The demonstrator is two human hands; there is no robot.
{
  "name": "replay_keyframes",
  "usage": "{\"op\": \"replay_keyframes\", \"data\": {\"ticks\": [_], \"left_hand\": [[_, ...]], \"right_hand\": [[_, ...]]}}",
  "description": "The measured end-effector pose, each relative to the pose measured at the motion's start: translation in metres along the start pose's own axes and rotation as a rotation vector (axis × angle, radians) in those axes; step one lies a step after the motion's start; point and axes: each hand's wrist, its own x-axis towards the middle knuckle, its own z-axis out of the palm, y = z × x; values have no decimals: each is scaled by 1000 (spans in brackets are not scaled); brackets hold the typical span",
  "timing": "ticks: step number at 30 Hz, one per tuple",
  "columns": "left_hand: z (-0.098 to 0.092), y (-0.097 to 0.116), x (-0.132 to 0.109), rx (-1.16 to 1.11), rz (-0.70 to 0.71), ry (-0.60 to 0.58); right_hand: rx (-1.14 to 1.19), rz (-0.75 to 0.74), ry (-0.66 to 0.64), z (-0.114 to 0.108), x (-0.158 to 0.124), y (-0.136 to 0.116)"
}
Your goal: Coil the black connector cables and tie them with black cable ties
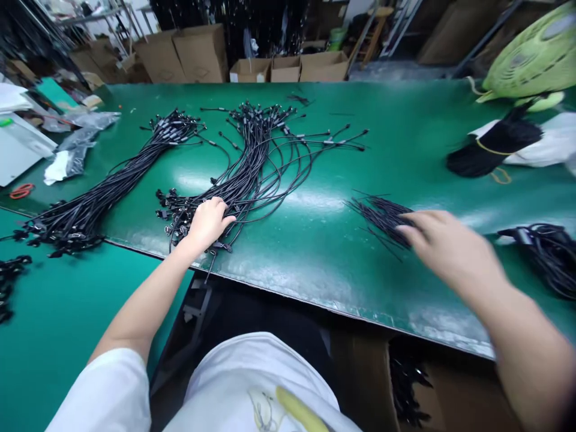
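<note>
My left hand [207, 223] lies at the near end of a spread pile of black cables [252, 174]. Its fingers curl over the cables beside the connector ends, the thumb pointing right; the fingertips are partly hidden. My right hand [443, 243], a little blurred, is at the right end of a loose heap of thin black ties [382, 217]. Thumb and fingers pinch close together at the ties, and how many they hold is hidden. Left of the cable pile lies a long bundle of similar black cables [130, 174], connectors at both ends.
Orange-handled scissors [21, 191] and a plastic bag [81, 144] lie at the left. To the right are a banded black bundle [495, 147], a coiled cable [549, 258] and a light-green fan [535, 54]. Cardboard boxes [200, 54] stand beyond the green table [315, 264].
</note>
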Motion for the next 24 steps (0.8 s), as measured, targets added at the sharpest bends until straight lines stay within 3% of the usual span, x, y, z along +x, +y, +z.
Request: {"op": "replay_keyframes", "data": {"ticks": [4,7,9,12,14,16,18,20,22,24], "left_hand": [[5,-10,19,-152,-72,10],[-5,-24,30,-224,-60,-33],[-19,-22,32,-252,-59,-9],[-50,0,19,-382,9,107],[-73,13,1,-518,105,57],[-92,9,-18,-613,91,-41],[-106,-15,-34,-700,-49,-50],[-112,-51,-45,-839,-192,-10],[-113,-84,-54,-1056,-276,53],[-111,-100,-62,-1313,-313,86]], "right_hand": [[110,-235,-164,13,36,-84],[148,-402,-220,17,65,-137],[179,-471,-138,18,83,-172],[255,-560,81,18,114,-221],[261,-593,131,15,141,-242],[198,-522,110,5,170,-242],[95,-353,138,-16,195,-220],[24,-215,257,-41,213,-183],[6,-151,293,-63,220,-141],[-138,-69,267,-73,217,-105]]}}
